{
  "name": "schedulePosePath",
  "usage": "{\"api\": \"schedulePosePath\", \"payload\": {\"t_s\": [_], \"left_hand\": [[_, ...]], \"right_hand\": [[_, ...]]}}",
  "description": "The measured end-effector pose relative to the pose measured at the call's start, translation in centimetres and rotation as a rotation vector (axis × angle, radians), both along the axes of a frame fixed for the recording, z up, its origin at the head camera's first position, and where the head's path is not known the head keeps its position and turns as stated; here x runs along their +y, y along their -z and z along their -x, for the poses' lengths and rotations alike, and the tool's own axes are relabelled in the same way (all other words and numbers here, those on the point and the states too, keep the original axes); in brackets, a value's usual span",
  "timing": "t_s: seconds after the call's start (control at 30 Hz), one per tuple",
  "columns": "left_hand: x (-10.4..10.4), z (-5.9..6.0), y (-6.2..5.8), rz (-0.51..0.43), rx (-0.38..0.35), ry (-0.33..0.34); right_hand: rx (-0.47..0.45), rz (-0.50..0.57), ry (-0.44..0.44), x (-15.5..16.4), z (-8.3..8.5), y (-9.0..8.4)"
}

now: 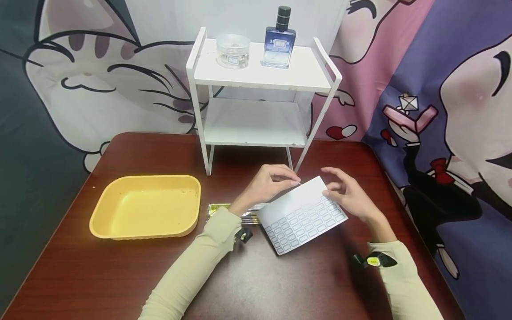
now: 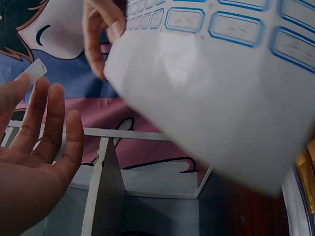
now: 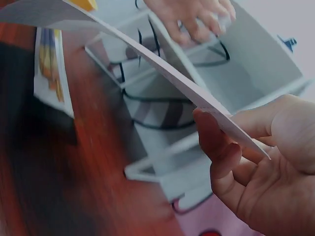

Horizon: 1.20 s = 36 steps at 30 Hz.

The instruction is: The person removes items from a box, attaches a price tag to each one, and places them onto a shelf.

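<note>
A sheet of blue-bordered label stickers [image 1: 302, 218] is held tilted above the table, its upper strip bare white. My right hand [image 1: 349, 195] pinches the sheet at its right edge, thumb on one face and fingers behind, as the right wrist view shows. Just past the sheet's top edge, my left hand [image 1: 273, 178] pinches a small white sticker [image 2: 36, 72] between thumb and index finger. The other left fingers are spread and slightly bent in the left wrist view. That sticker is apart from the sheet.
A yellow basin [image 1: 146, 179] sits on the left of the table. Gold and silver packets [image 1: 216, 208] lie partly under my left forearm and the sheet. Behind stands a white two-tier rack [image 1: 256, 122], with a clear lidded jar [image 1: 233, 51] and blue perfume bottle [image 1: 278, 46] on top.
</note>
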<state>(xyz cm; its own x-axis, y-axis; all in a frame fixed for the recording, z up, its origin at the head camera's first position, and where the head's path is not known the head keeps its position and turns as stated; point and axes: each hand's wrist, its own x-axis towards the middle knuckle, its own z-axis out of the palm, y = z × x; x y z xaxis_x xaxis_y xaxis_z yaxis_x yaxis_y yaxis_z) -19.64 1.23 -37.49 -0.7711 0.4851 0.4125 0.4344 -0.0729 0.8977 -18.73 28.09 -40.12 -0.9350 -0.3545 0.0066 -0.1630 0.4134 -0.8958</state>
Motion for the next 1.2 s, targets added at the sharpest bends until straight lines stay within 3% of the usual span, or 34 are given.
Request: {"api": "schedulePosePath", "payload": {"t_s": [0.43,0.67,0.93,1.2], "left_hand": [[-0.6,-0.1,-0.1,-0.014,0.027,-0.016],[-1.1,0.0,0.1,0.014,-0.094,-0.003],[-1.0,1.5,2.7,-0.030,-0.199,0.020],[-1.2,1.9,3.5,-0.071,-0.169,0.037]], "right_hand": [[-0.035,-0.111,0.157,7.1,0.5,3.3],[-0.069,-0.164,0.211,9.3,0.7,5.3],[-0.076,-0.228,0.197,11.2,0.5,6.6],[-0.138,-0.229,0.217,12.2,0.3,7.7]]}}
